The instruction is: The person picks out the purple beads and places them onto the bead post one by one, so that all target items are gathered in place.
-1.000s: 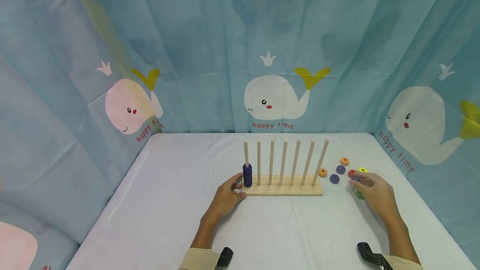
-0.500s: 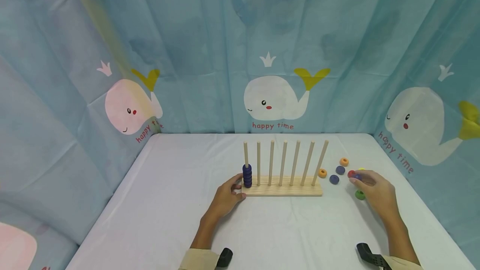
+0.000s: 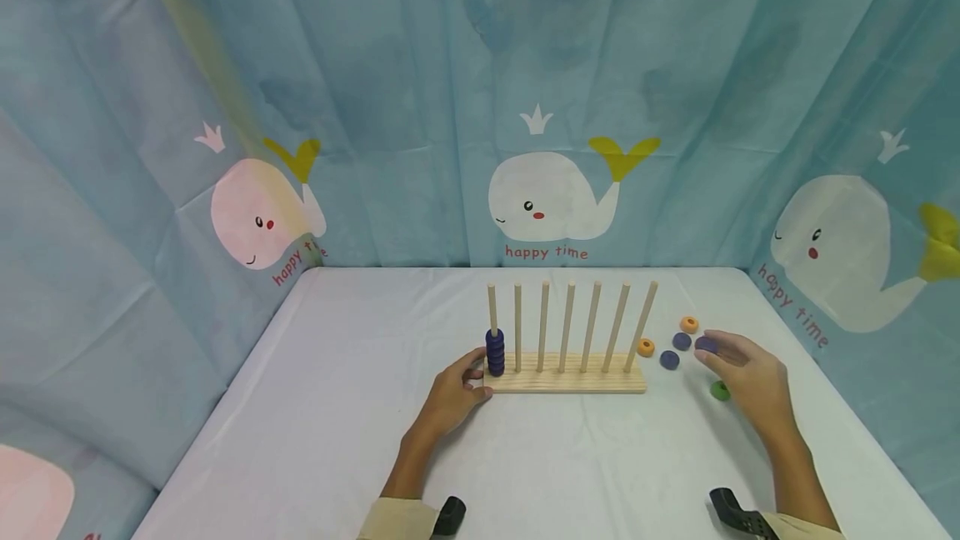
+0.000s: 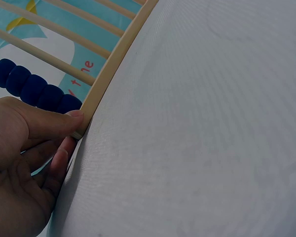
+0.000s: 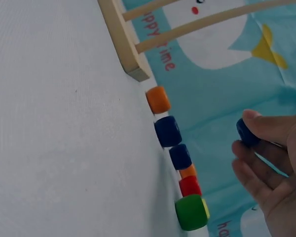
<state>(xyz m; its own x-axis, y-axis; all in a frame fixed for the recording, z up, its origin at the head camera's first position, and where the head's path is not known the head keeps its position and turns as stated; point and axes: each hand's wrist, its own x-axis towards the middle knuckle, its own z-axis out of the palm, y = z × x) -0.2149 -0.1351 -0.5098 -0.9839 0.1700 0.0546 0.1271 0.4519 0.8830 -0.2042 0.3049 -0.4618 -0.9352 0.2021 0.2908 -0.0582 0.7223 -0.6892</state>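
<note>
My left hand (image 3: 450,394) grips the left end of a wooden peg rack (image 3: 566,383), its thumb on the base's edge. Several dark blue beads (image 3: 495,352) are stacked on the leftmost peg; the other pegs are bare. Between thumb and fingers, my right hand (image 3: 753,377) pinches another blue bead (image 5: 244,133), held above the table to the right of the rack. Below it lie two loose blue beads (image 3: 670,360), two orange beads (image 3: 646,347) and a green bead (image 3: 720,391). A red bead (image 5: 190,186) shows in the right wrist view, but the hand hides it in the head view.
A white cloth covers the table (image 3: 337,373). Behind and beside it hangs a blue curtain (image 3: 405,107) with whale prints. A sliver of a yellow bead (image 5: 205,207) peeks out behind the green one in the right wrist view.
My right hand has lifted the blue bead and shifted slightly left and up, uncovering the green bead and covering the red and yellow ones. The left hand and rack have stayed put.
</note>
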